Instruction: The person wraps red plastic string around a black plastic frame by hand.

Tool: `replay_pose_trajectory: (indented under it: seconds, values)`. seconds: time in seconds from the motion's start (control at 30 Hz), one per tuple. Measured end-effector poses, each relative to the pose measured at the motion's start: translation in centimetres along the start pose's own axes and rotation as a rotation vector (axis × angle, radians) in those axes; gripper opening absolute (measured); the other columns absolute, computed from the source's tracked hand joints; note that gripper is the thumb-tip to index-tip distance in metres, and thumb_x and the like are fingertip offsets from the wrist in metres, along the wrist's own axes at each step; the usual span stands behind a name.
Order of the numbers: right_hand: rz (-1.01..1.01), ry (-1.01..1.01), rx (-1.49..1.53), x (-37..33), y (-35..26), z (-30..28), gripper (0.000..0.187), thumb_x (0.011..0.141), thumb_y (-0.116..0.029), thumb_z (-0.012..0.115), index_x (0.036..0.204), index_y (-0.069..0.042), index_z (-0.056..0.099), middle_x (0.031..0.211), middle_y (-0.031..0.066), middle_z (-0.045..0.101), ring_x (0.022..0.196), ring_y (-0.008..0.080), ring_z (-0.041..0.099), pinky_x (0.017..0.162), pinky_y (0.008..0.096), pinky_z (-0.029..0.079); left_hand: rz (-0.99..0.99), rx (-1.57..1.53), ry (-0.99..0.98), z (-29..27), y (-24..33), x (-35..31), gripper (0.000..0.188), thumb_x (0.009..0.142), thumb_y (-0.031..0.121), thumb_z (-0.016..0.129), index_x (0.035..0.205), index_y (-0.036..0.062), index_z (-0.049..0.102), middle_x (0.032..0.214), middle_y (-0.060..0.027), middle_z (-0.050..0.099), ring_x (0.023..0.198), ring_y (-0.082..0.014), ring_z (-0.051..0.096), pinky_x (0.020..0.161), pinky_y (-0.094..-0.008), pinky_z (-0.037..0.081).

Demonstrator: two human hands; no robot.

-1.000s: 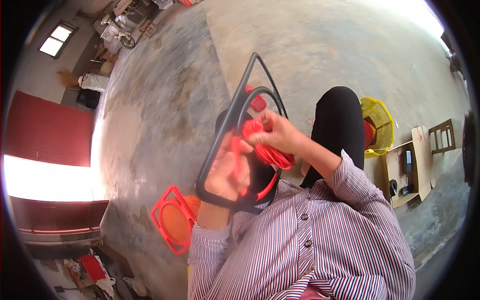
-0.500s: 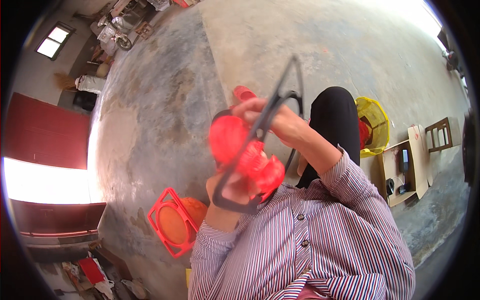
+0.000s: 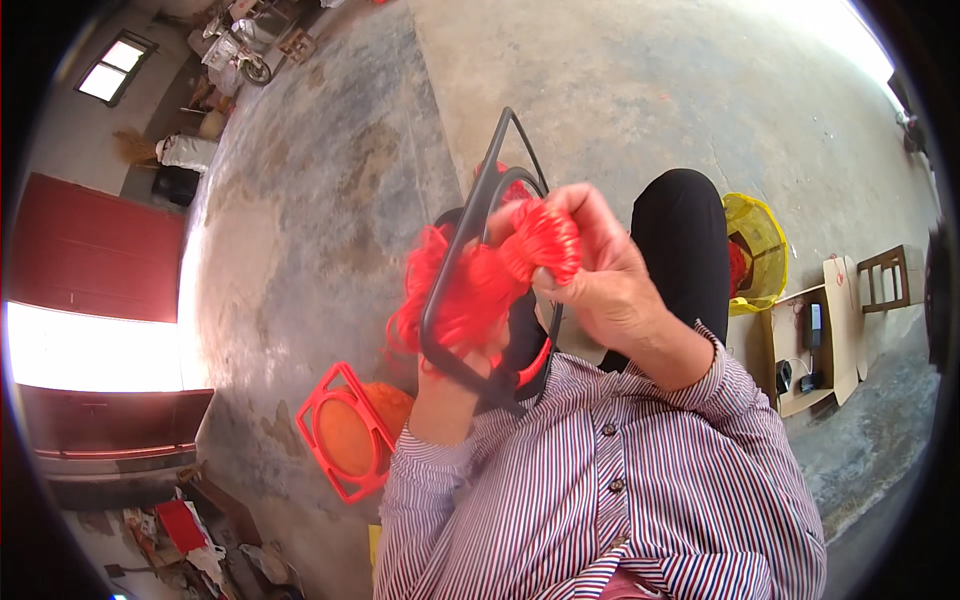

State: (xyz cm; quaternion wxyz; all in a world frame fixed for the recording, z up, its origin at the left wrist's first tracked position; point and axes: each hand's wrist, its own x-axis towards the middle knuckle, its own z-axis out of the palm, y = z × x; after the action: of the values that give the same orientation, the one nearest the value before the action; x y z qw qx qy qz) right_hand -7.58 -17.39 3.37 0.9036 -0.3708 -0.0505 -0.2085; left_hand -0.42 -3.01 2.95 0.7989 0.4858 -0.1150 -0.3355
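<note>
A bundle of glossy red cord [image 3: 462, 290] is held up in front of my body. My right hand [image 3: 610, 275] grips its gathered, looped end between thumb and fingers. Beneath the loose, blurred strands is my left hand [image 3: 488, 358], holding the bundle from below; most of its fingers are hidden. A thin dark frame [image 3: 462, 235] with an angular outline stands upright across the bundle and crosses in front of my left wrist. I cannot make out how it is supported.
A red plastic stool [image 3: 318, 425] with an orange round piece is at lower left. Right of my black-trousered knee [image 3: 680, 230] stand a yellow mesh basket [image 3: 780, 235] with red material inside, an open cardboard box [image 3: 842, 320] holding dark devices, and a small wooden stool [image 3: 862, 288].
My right hand has come back toward me and turned, now gripping the bundle's looped end. The red bundle has spread out to the left, and the dark frame has shifted left and tilted differently.
</note>
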Motion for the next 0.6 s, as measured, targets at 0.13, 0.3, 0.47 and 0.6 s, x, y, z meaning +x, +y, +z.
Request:
replay_pose_trajectory:
  seconds: [0.13,0.3,0.47,0.6]
  values:
    - [-0.141,0.026,0.04,0.5,-2.3,-2.2,0.03,0.09,-0.012,0.063,0.113,-0.003,0.046,0.118,0.0186,0.057,0.112,0.0265,0.057,0.097,0.0396,0.047,-0.136,-0.265,0.114,0.1,0.6,0.1,0.05,0.09,0.026,0.062,0.136,0.0108,0.047,0.085,-0.0066,0.056,0.053,-0.0119,0.045,0.037,-0.0209,0.03]
    - [-0.179,0.25,0.103,0.5,-3.6,-7.5,0.038,0.094,-0.028,0.059,0.12,-0.002,0.047,0.109,0.0126,0.06,0.098,0.0221,0.061,0.083,0.0329,0.052,-0.086,-0.194,-0.113,-4.9,0.4,-0.3,0.055,0.084,0.013,0.069,0.136,0.0144,0.049,0.086,-0.0083,0.053,0.053,-0.0104,0.043,0.037,-0.02,0.031]
    - [0.072,0.148,-0.868,-1.6,1.9,-8.6,0.037,0.086,-0.013,0.067,0.111,0.0,0.043,0.086,0.008,0.063,0.081,0.0117,0.06,0.072,0.0275,0.049,-0.035,-0.154,-0.101,-4.4,0.3,0.1,0.042,0.09,0.019,0.064,0.128,0.0071,0.053,0.088,-0.0103,0.055,0.052,-0.0096,0.043,0.036,-0.0206,0.03]
    - [0.229,0.061,-0.927,-0.7,4.6,-7.1,0.043,0.084,-0.021,0.072,0.112,0.0,0.047,0.087,0.0112,0.065,0.081,0.0137,0.062,0.073,0.0287,0.049,-0.219,-0.138,-0.121,-3.8,1.0,-0.7,0.048,0.097,0.032,0.052,0.126,-0.0058,0.049,0.095,-0.0151,0.058,0.047,-0.0092,0.042,0.036,-0.0214,0.03]
